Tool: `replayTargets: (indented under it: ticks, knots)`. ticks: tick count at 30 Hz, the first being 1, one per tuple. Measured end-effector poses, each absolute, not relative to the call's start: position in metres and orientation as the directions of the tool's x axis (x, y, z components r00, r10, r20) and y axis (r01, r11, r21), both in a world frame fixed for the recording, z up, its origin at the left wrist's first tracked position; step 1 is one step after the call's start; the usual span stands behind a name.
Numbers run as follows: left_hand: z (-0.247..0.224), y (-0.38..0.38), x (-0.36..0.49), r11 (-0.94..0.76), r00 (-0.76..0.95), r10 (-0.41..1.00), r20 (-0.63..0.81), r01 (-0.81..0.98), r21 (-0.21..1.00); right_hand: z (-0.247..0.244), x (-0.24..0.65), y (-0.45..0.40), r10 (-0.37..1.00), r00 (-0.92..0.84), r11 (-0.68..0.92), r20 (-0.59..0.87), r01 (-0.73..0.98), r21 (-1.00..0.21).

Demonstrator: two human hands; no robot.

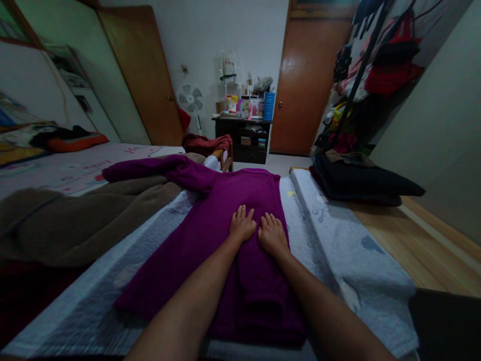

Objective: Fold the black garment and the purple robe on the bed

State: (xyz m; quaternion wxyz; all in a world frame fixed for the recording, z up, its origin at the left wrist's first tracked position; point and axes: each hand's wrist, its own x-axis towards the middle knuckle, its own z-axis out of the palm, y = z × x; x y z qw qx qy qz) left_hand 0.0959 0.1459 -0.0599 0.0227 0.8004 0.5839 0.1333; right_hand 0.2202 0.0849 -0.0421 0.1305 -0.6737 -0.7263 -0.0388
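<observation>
A purple long-sleeved top (pixel 188 255) lies spread on the bed, its neck end away from me. One sleeve stretches out to the left over a brown fleecy garment (pixel 139 205). The other sleeve is folded in and runs down the right part of the body toward me. My left hand (pixel 242 224) rests flat on the middle of the top, fingers stretched and a little apart. Beside it my right hand (pixel 271 233) presses flat on the folded right side, its fingers out. Neither hand grips the cloth.
A grey-blue patterned bedsheet (pixel 334 255) lies beneath. Folded dark clothes (pixel 361 175) are stacked at the right on a wooden board (pixel 409 230). A dark red cloth (pixel 206 144) hangs over a wooden bed end. Farther back stand a fan (pixel 191 99) and a dark cabinet (pixel 242 143).
</observation>
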Motion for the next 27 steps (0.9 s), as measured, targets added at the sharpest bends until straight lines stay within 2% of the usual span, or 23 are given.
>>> replayTargets:
  ticks: [13, 19, 23, 27]
  knots:
    - [-0.063, 0.146, 0.096, -0.320, 0.285, 0.940, 0.189, 0.928, 0.192, -0.040, 0.221, 0.084, 0.971, -0.077, 0.102, 0.226, 0.990, -0.101]
    - [-0.061, 0.145, 0.095, -0.323, 0.281, 0.939, 0.196, 0.918, 0.232, -0.042, 0.220, 0.084, 0.966, -0.066, 0.096, 0.250, 0.990, -0.108]
    - [-0.059, 0.144, 0.093, -0.335, 0.268, 0.935, 0.234, 0.883, 0.329, -0.041, 0.219, 0.084, 0.968, -0.060, 0.089, 0.246, 0.990, -0.106]
    - [-0.053, 0.151, 0.080, -0.315, 0.202, 0.944, 0.261, 0.786, 0.531, -0.040, 0.218, 0.083, 0.966, -0.061, 0.087, 0.250, 0.992, -0.097]
